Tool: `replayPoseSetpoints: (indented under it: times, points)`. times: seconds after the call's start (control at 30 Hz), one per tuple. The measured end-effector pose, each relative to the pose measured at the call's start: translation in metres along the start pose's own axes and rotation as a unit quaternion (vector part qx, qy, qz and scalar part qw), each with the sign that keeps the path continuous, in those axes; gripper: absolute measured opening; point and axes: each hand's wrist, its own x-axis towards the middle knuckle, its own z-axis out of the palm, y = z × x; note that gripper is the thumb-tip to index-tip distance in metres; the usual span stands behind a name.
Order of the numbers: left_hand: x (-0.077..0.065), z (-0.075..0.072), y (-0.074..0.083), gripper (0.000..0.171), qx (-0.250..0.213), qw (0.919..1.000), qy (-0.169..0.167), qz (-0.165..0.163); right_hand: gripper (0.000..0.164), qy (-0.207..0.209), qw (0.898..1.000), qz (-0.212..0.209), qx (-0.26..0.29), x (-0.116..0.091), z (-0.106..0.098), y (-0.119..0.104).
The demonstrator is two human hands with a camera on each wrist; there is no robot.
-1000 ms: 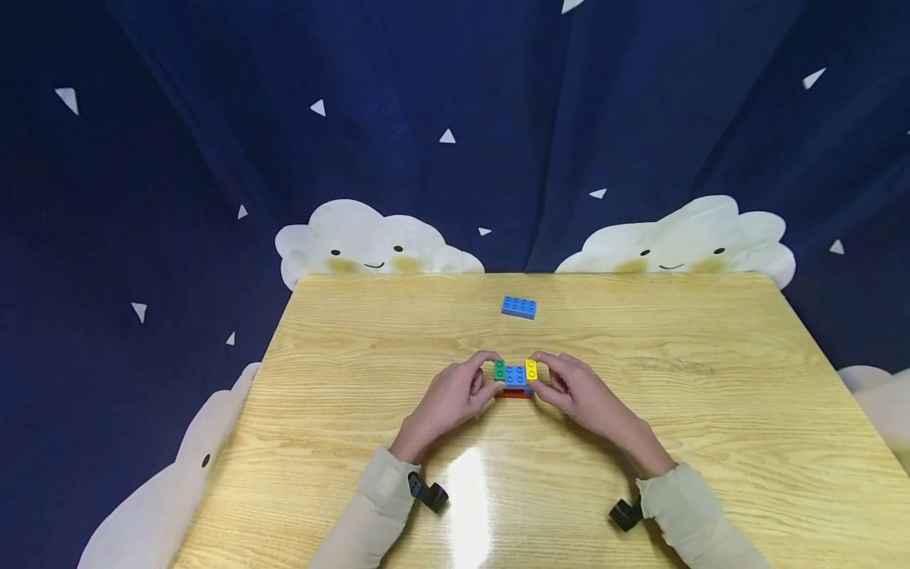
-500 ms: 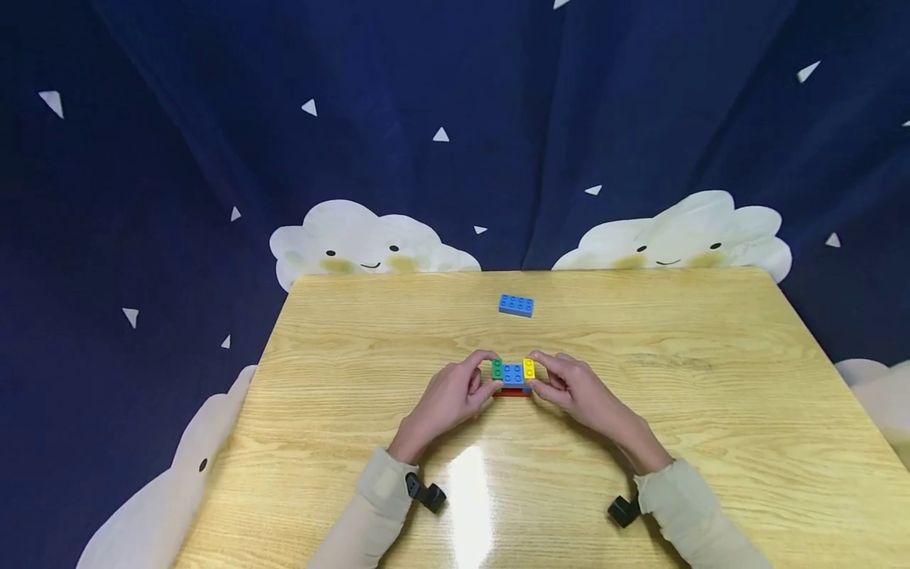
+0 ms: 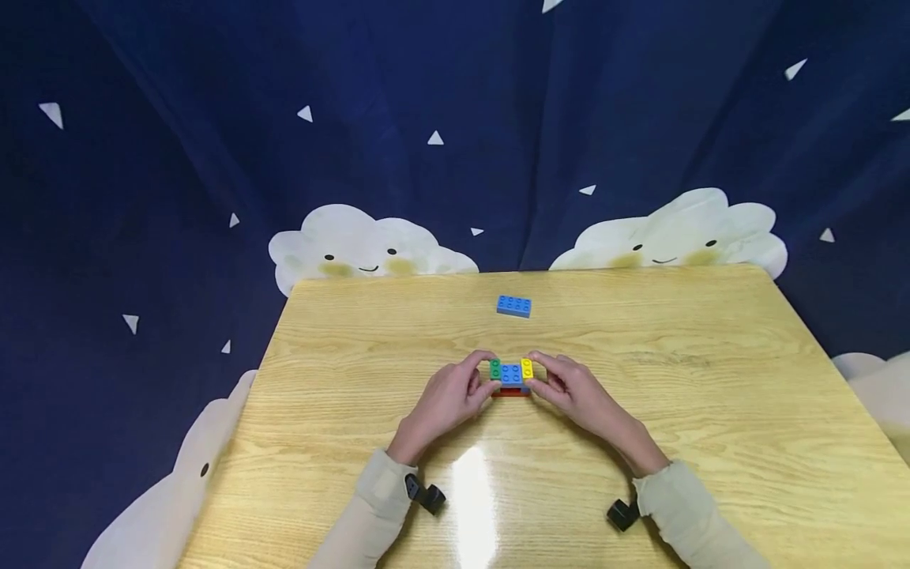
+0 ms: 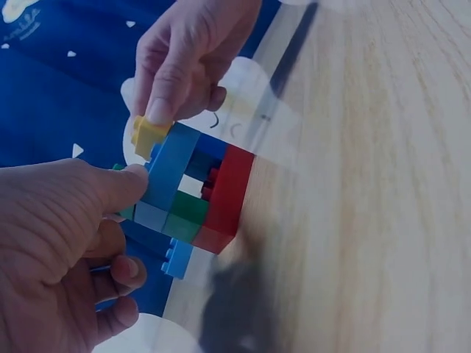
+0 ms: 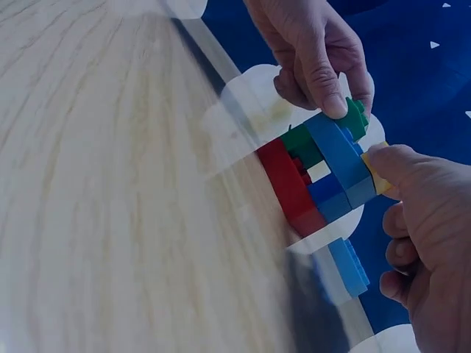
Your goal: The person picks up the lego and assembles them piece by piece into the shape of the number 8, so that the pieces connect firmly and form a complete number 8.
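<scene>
A small stack of toy building bricks stands on the table between both hands. Its base is a long red brick (image 3: 510, 393); on that sit a green brick (image 5: 300, 145) at the left end and a blue brick (image 5: 329, 198) at the right, with a gap between. A long blue brick (image 3: 511, 374) bridges them. My left hand (image 3: 449, 393) pinches the small upper green brick (image 3: 494, 369) on the bridge's left end, between thumb and index finger. At the other end, my right hand (image 3: 579, 391) pinches a small yellow brick (image 3: 527, 368) the same way.
Behind the stack, a loose blue brick (image 3: 514, 307) with studs up lies near the far side of the wooden table (image 3: 355, 340). A dark blue curtain (image 3: 398, 95) with white clouds hangs beyond the far edge. Black wrist cameras are strapped at both sleeves.
Both hands keep their pinch on the green and yellow bricks, and the stack stays put between them. Only the head view has shifted slightly.
</scene>
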Motion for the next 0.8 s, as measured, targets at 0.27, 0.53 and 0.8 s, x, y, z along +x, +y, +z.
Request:
replayPoseSetpoints:
  times: [0.27,0.53,0.8]
  points:
    - [0.006,-0.001,0.004,0.038,0.011,0.9997,-0.019,-0.008,0.046,0.012,0.999,0.016,0.032,-0.003,0.002,0.005]
    - [0.021,-0.013,-0.002,0.052,-0.039,0.9986,-0.036,-0.004,0.039,0.005,1.0,0.016,0.024,-0.002,-0.001,0.002]
    - [0.046,-0.01,-0.03,0.042,-0.05,0.9985,0.007,-0.021,0.046,-0.012,0.999,0.036,0.019,-0.001,-0.001,-0.001]
